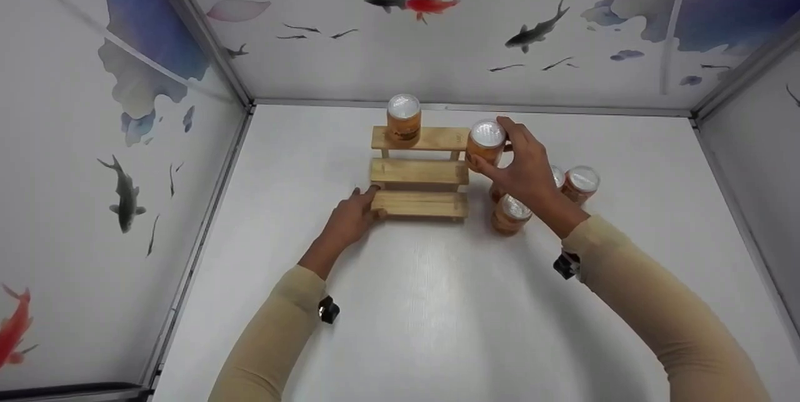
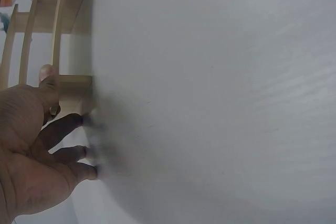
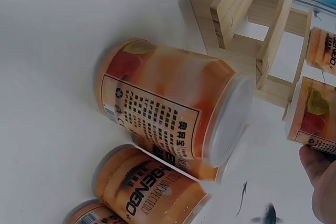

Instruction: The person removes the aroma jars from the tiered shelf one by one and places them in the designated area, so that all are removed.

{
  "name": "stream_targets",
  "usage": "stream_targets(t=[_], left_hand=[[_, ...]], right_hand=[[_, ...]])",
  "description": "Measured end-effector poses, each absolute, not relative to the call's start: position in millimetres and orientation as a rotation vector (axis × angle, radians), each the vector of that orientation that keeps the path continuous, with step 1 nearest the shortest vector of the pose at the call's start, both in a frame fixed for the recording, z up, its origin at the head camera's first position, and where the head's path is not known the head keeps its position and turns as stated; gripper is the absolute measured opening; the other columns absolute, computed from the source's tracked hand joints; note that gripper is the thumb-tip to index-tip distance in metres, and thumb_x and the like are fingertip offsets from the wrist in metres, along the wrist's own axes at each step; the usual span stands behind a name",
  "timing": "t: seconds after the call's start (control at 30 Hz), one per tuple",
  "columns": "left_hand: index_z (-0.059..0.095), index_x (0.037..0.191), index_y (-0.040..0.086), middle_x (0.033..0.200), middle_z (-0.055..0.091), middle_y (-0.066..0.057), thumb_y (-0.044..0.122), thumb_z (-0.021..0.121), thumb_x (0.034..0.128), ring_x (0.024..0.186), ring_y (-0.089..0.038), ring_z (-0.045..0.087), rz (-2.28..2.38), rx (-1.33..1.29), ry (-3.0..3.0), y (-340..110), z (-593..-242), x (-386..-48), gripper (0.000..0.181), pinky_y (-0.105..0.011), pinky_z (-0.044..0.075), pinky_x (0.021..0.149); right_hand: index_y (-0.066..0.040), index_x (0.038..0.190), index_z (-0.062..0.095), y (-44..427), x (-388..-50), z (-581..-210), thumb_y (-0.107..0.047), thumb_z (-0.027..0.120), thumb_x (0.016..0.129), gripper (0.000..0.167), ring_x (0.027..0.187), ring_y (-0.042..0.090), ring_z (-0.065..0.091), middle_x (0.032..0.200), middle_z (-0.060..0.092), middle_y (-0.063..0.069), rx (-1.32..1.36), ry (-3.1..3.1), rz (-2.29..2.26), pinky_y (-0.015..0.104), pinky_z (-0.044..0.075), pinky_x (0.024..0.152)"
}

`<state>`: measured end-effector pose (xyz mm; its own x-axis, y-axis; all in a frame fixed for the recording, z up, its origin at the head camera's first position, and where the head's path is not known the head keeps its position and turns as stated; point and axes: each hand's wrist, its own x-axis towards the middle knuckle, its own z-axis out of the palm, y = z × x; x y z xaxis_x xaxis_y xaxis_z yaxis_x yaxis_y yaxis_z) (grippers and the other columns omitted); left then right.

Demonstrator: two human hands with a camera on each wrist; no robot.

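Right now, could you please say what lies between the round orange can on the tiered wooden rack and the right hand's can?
In the head view, a bare stretch of the rack's top step separates them.

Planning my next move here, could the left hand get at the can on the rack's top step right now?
Probably yes: nothing appears to block the can from the left, though the left hand would first have to release the wooden rack.

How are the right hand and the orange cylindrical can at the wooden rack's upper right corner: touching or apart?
Touching. The head view shows the right hand gripping the orange can, its thumb lying against the can's near side.
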<state>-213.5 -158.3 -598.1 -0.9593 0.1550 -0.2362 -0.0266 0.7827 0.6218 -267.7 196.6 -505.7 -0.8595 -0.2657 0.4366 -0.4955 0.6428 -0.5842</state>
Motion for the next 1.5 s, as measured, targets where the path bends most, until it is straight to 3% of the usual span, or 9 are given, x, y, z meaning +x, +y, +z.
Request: stream_targets(t=[0.67,1.07,1.13,1.2,1.33,1.4,1.5], left_hand=[[0.043,0.171,0.017,0.172,0.046,-0.022,0.045,0.065,0.1088,0.166,-0.042,0.035,0.948,0.082,2.695,-158,-597,-212,0.072,-0.061,0.038,0.132],[0.045,0.17,0.019,0.17,0.05,-0.02,0.046,0.065,0.1082,0.165,-0.043,0.038,0.889,0.1,2.722,-158,-600,-214,0.07,-0.063,0.041,0.129],[0.045,0.17,0.019,0.17,0.05,-0.019,0.046,0.064,0.1083,0.165,-0.044,0.038,0.877,0.097,2.722,-158,-600,-214,0.07,-0.063,0.041,0.129],[0.045,0.17,0.019,0.17,0.051,-0.019,0.046,0.064,0.1086,0.165,-0.043,0.038,0.878,0.095,2.72,-158,-600,-214,0.069,-0.063,0.04,0.13],[0.046,0.169,0.019,0.17,0.051,-0.018,0.045,0.064,0.1087,0.166,-0.042,0.037,0.893,0.089,2.715,-158,-599,-214,0.068,-0.062,0.039,0.131],[0.046,0.17,0.019,0.171,0.05,-0.017,0.046,0.064,0.1085,0.167,-0.041,0.036,0.901,0.078,2.709,-158,-599,-214,0.069,-0.062,0.037,0.132],[0.046,0.17,0.019,0.172,0.048,-0.018,0.047,0.064,0.1082,0.167,-0.041,0.036,0.902,0.067,2.705,-158,-599,-214,0.07,-0.061,0.037,0.133]], right_hand=[[0.003,0.156,0.05,231,-248,-518,-0.021,0.093,0.092,0.081,0.119,0.036,0.074,0.134,0.067,0.022,0.526,-2.584,1.002,0.051,0.067,0.093],[0.008,0.152,0.052,251,-234,-525,-0.016,0.094,0.091,0.078,0.116,0.039,0.076,0.131,0.068,0.025,0.528,-2.541,0.993,0.057,0.067,0.089],[0.007,0.152,0.053,254,-232,-526,-0.017,0.095,0.09,0.079,0.115,0.038,0.076,0.13,0.069,0.024,0.52,-2.543,0.965,0.052,0.068,0.088],[0.006,0.152,0.053,258,-229,-527,-0.017,0.096,0.089,0.08,0.116,0.037,0.077,0.13,0.069,0.024,0.509,-2.55,0.946,0.035,0.068,0.089],[0.004,0.152,0.054,262,-226,-528,-0.017,0.097,0.087,0.081,0.117,0.037,0.077,0.13,0.069,0.023,0.497,-2.552,0.96,0.001,0.048,0.09],[0.005,0.152,0.054,264,-225,-528,-0.015,0.097,0.087,0.08,0.116,0.039,0.077,0.13,0.069,0.024,0.499,-2.545,0.981,0.007,0.056,0.091],[0.006,0.151,0.054,267,-223,-529,-0.015,0.097,0.087,0.08,0.114,0.039,0.076,0.128,0.068,0.024,0.496,-2.543,0.988,0.035,0.069,0.09]])
